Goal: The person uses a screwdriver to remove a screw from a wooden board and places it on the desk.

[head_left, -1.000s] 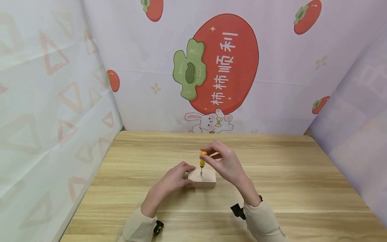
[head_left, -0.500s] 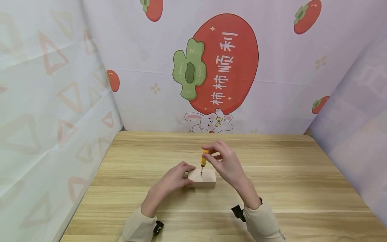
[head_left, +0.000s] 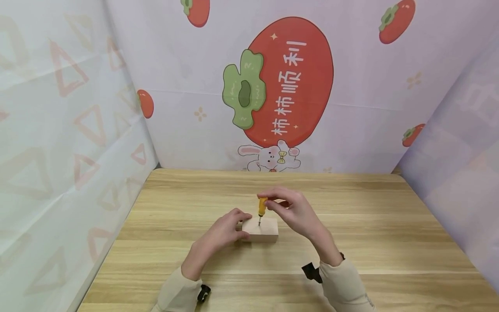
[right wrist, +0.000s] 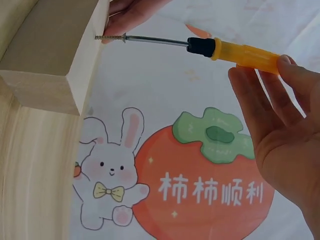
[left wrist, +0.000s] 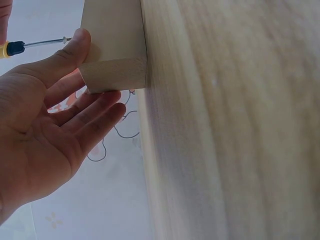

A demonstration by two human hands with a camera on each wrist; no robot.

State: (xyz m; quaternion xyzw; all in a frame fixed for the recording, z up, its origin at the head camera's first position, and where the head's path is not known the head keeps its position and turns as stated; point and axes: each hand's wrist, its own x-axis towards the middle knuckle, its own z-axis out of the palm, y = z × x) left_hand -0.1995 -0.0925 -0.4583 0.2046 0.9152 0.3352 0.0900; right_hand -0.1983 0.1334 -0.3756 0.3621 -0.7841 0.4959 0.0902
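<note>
Screwdriver (right wrist: 201, 47) in your right grip (head_left: 298, 212) stands over the block (head_left: 265, 238), its tip at the head of the screw (right wrist: 111, 37), whose point meets the block's top face. That grip is nearly closed, thumb and fingertips pinching the yellow handle near its top end. Your left grip (head_left: 222, 230) spreads around the block's left end, thumb at the near side, fingers at the far side; the block lies on the tabletop (head_left: 370, 242).

Much of the screw's thread shows above the wood, so it looks shallowly set, and a sideways push could tip it out. In the head view the screwdriver leans slightly right at the top; that slant could let its tip slip off the screw head or turn the screw crooked. A slip could scrape your left fingers, which are near. With the block held at one end only, hard twisting might swing it.

No container shows; the block merely seems to hold the screw's point, and you cannot tell how deep.
</note>
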